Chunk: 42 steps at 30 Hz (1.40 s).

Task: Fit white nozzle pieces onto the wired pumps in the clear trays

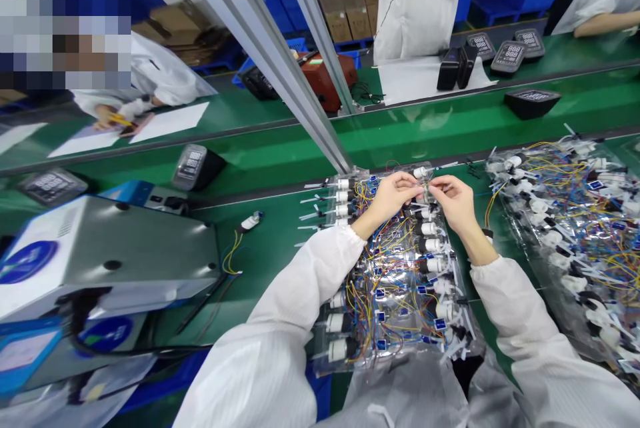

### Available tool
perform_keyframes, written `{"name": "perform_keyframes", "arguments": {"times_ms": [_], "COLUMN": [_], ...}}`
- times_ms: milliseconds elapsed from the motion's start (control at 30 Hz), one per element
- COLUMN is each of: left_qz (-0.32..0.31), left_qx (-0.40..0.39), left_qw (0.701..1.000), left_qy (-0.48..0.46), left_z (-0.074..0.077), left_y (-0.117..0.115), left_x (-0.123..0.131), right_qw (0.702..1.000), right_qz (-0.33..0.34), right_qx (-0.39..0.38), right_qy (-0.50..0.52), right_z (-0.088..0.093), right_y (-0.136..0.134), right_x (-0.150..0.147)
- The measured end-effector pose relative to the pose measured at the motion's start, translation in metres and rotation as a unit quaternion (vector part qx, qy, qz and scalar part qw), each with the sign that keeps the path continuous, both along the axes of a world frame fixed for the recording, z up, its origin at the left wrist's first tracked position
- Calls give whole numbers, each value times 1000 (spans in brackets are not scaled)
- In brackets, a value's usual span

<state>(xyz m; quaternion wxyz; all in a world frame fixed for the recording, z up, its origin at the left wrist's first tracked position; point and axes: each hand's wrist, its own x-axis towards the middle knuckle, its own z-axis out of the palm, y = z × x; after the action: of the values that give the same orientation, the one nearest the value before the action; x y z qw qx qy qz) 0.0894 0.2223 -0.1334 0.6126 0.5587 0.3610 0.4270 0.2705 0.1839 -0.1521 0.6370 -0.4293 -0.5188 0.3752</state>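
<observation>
My left hand (pixel 397 193) and my right hand (pixel 454 203) meet over the far right corner of a clear plastic tray (pixel 400 236). Thumb and fingers of each are pinched together around a small pale piece (pixel 426 192) whose kind I cannot make out. Just beyond the fingertips lies a white cylindrical part (pixel 423 173). The tray carries rows of similar white-and-black cylinders (pixel 338 349) along both sides, with white cable ties sticking out. Yellow, red and blue wires (pixel 367 291) and small blue connectors or boards tangle between the rows.
More wired cylinders fill a second plastic tray (pixel 555 215) at right. One loose wired cylinder (pixel 249 221) lies left, near a grey metal machine (pixel 145 255). Metal posts (pixel 280 68) rise ahead. Display units (pixel 533 101) sit along the green conveyor (pixel 435 128); co-workers in white stand beyond.
</observation>
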Motion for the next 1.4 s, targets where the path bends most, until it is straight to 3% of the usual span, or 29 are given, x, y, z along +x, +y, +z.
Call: {"name": "perform_keyframes", "arguments": {"times_ms": [100,267,467,833,967,1167,1400], "left_qz": [-7,-8,2,25,32,35,3], "left_qx": [5,76,27,65,123,288,326], "left_qw": [1000,995,999,996,989,938,920], "left_qy": [22,58,23,47,76,187,218], "left_z": [-1,3,-2,-3,-1,9,9], "left_y": [0,-1,-1,-1,-4,-10,-10], "left_x": [-3,-5,-4,-3,-4,-10,-11], "right_qw": [1000,1000,1000,999,999,998,997], "right_qz": [-7,14,1,5,-5,6,-1], "right_qx": [-18,-10,-28,-36,-43,-55,-58], "right_qy": [-5,1,-9,11,7,5,-42], "right_z": [-1,-1,-2,0,-2,-12,-11], "right_y": [0,-1,-1,-2,-2,-1,-3], "right_x": [-1,-2,-3,-4,-4,-1,1]}}
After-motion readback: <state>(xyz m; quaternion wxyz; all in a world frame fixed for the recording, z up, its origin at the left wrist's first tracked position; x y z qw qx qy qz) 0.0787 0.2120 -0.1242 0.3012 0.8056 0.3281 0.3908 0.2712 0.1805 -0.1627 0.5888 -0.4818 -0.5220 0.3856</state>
